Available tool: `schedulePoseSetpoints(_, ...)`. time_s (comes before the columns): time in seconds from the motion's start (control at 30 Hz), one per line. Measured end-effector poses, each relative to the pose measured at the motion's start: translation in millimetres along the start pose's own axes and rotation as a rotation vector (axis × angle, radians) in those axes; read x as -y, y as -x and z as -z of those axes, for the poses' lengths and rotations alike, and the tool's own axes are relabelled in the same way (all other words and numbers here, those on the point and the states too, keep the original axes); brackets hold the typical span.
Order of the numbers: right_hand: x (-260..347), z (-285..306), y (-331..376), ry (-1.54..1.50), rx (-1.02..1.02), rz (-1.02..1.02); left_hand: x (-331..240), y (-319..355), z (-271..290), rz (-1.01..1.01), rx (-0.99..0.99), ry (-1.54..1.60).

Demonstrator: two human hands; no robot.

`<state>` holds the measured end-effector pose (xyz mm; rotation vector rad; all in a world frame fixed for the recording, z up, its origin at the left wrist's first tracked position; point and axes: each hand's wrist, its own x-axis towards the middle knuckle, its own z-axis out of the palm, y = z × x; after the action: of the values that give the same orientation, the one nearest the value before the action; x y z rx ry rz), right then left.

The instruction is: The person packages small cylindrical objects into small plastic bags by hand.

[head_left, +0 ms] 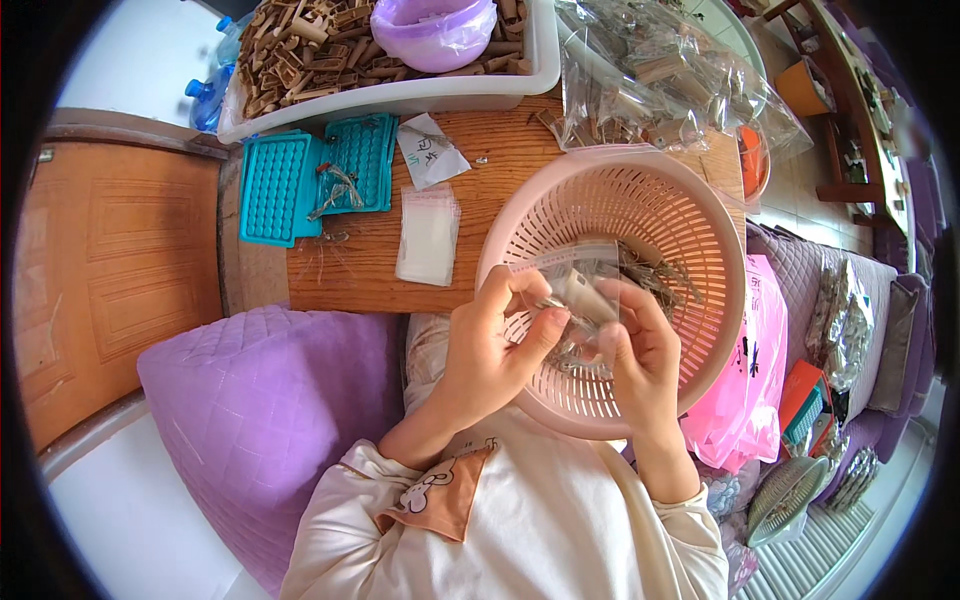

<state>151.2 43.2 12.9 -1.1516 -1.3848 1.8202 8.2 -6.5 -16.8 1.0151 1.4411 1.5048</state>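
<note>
Pinching a small clear plastic bag [572, 290] between them at centre frame, the left hand [492, 352] and right hand [640, 350] hold it over the round pink plastic colander [690, 215] on the wooden table [350, 270], so any spilled pieces would land inside.

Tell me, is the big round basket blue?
No, the round slotted basket under the left hand and right hand is pale pink.
</note>
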Motion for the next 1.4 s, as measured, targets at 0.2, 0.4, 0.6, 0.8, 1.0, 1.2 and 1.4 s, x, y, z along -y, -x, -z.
schedulePoseSetpoints(0.2, -6, 7, -6, -0.081, -0.195, 0.038, 3, -4, 11, 0.021, -0.093, 0.306)
schedulePoseSetpoints(0.4, 15, 25, -5, 0.45, -0.368, 0.547, 4, -11, 18, 0.056, -0.065, 0.231)
schedulePoseSetpoints(0.6, 36, 10, -1, 0.599, -0.257, 0.824, -8, -3, 20, 0.219, 0.021, 0.028)
schedulePoseSetpoints(0.8, 50, 3, -14, 0.881, -0.226, 0.865, -18, 1, 25, 0.222, 0.099, -0.132)
schedulePoseSetpoints(1.0, 53, 7, -18, 0.868, -0.225, 0.841, -33, 0, 26, 0.252, 0.245, -0.147)
schedulePoseSetpoints(1.2, 56, 8, -14, 0.713, -0.097, 0.525, -24, -1, 20, 0.148, 0.257, -0.129)
schedulePoseSetpoints(1.4, 67, 9, -18, 0.768, 0.085, 0.357, -17, -1, 13, 0.197, 0.271, 0.052)
